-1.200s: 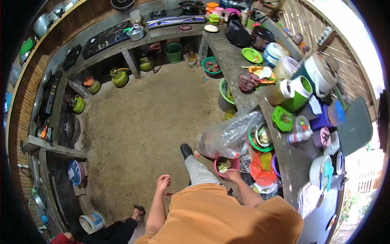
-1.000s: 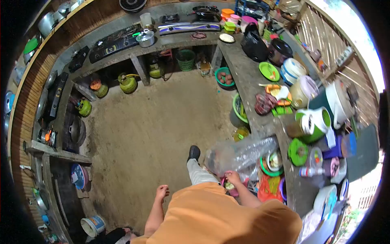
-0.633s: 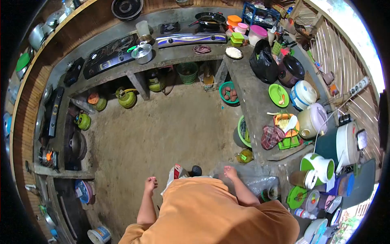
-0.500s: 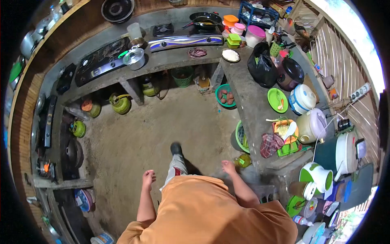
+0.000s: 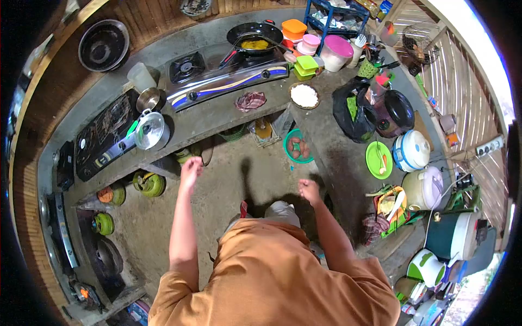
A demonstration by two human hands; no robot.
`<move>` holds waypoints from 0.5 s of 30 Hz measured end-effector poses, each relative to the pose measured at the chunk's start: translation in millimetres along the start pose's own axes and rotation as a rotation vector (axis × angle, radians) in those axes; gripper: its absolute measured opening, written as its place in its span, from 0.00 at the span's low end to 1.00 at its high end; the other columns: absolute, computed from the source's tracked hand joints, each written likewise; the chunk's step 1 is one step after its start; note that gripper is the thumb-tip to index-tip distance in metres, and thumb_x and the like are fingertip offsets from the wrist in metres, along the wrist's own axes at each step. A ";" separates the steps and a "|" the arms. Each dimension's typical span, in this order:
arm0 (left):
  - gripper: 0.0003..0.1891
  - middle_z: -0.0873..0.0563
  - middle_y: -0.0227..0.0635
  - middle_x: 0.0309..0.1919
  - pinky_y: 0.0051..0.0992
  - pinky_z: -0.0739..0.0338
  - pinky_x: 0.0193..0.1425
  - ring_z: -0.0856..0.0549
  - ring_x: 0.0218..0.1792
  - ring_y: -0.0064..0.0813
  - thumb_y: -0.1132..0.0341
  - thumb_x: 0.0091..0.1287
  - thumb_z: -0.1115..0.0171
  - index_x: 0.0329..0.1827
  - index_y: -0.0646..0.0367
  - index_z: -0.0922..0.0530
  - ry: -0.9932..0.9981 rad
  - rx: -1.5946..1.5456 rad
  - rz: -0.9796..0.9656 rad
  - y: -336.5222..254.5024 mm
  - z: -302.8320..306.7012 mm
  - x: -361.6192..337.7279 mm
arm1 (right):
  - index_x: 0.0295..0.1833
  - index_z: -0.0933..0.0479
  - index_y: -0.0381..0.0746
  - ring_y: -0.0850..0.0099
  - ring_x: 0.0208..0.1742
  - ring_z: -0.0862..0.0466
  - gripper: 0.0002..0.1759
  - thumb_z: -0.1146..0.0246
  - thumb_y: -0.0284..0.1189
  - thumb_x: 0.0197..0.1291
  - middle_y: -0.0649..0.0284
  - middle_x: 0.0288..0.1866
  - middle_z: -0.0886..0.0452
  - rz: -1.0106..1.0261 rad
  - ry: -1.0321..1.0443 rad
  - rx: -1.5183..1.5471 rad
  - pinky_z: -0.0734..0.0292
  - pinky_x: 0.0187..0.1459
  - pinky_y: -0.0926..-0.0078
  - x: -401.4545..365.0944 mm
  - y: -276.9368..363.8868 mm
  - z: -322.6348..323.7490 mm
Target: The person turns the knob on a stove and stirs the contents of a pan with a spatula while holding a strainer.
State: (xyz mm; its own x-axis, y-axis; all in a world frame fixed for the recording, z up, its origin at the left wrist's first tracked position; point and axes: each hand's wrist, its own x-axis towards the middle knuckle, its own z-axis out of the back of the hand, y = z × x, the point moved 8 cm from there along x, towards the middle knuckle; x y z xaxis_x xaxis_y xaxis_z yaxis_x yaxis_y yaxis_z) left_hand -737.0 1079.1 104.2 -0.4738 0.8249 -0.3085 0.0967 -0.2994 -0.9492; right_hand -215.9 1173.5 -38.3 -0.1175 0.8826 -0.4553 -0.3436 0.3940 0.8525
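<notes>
My left hand point(image 5: 190, 169) is raised over the floor, its fingers loosely curled with nothing visible in them. Nearest to it is the front edge of the stove counter, where a lidded pot point(image 5: 151, 131) stands. My right hand point(image 5: 309, 191) hangs in the air beside the right counter, also loosely closed and without anything visible in it. Beyond it, a teal basin point(image 5: 298, 146) with several brownish round things stands on the floor. On the far stove point(image 5: 228, 87), a black wok point(image 5: 254, 39) contains something yellow in oil.
The concrete counter point(image 5: 337, 163) bends round ahead and to the right. On it are a plate of white food point(image 5: 304, 96), a black plastic bag point(image 5: 350, 111), a green plate point(image 5: 378, 160) and a cloth point(image 5: 250, 101). Green gas cylinders point(image 5: 149, 185) stand beneath the left counter.
I have stepped forward, so the wok, stove and counter appear nearer. Both hands have risen in front of me, the left one more, and both stay without an object.
</notes>
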 end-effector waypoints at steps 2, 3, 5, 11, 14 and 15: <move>0.10 0.18 0.23 0.35 0.22 0.25 0.36 0.21 0.32 0.17 0.57 0.74 0.38 0.48 0.53 0.19 0.020 0.051 -0.061 -52.9 -22.8 63.0 | 0.44 0.15 0.38 0.81 0.23 0.23 0.09 0.40 0.28 0.71 0.70 0.26 0.21 0.198 -0.001 -0.146 0.27 0.26 0.78 60.3 52.2 -2.6; 0.11 0.17 0.23 0.36 0.22 0.25 0.36 0.21 0.32 0.18 0.57 0.74 0.38 0.49 0.53 0.19 0.019 0.072 -0.087 -74.5 -33.6 91.8 | 0.40 0.15 0.38 0.79 0.22 0.22 0.09 0.40 0.29 0.70 0.68 0.24 0.20 0.332 0.005 -0.265 0.26 0.26 0.76 92.6 73.2 -4.8; 0.15 0.17 0.25 0.36 0.22 0.24 0.37 0.20 0.34 0.17 0.54 0.72 0.36 0.50 0.55 0.19 -0.043 0.174 -0.141 -120.4 -55.3 143.1 | 0.38 0.16 0.37 0.73 0.23 0.17 0.10 0.39 0.31 0.69 0.60 0.24 0.18 0.643 -0.092 -0.499 0.23 0.28 0.70 136.0 147.7 -8.0; 0.27 0.15 0.35 0.53 0.29 0.22 0.47 0.17 0.46 0.29 0.47 0.70 0.35 0.63 0.55 0.25 -0.233 0.554 -0.257 -185.0 -101.3 281.1 | 0.49 0.14 0.41 0.47 0.50 0.14 0.18 0.35 0.42 0.64 0.47 0.45 0.13 0.426 -0.007 -0.673 0.19 0.54 0.53 321.2 271.0 -39.0; 0.32 0.16 0.42 0.58 0.34 0.26 0.63 0.17 0.58 0.38 0.43 0.68 0.35 0.67 0.54 0.26 -0.361 0.660 -0.208 -204.3 -118.9 317.6 | 0.51 0.14 0.42 0.46 0.51 0.14 0.18 0.35 0.41 0.64 0.46 0.46 0.13 0.470 0.004 -0.646 0.19 0.55 0.52 410.1 303.0 -61.4; 0.32 0.16 0.42 0.58 0.34 0.26 0.63 0.17 0.58 0.38 0.43 0.68 0.35 0.67 0.54 0.26 -0.370 0.662 -0.198 -202.9 -122.8 330.0 | 0.51 0.14 0.42 0.46 0.51 0.14 0.18 0.35 0.41 0.64 0.46 0.46 0.13 0.470 0.017 -0.647 0.19 0.55 0.52 424.3 316.1 -66.5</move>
State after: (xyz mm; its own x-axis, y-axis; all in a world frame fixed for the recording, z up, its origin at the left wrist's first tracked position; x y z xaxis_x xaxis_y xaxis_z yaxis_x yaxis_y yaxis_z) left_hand -805.5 1471.0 187.3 -0.6997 0.7143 0.0135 -0.5070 -0.4832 -0.7138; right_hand -436.3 1655.5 20.9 -0.3965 0.9132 -0.0937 -0.7268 -0.2499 0.6398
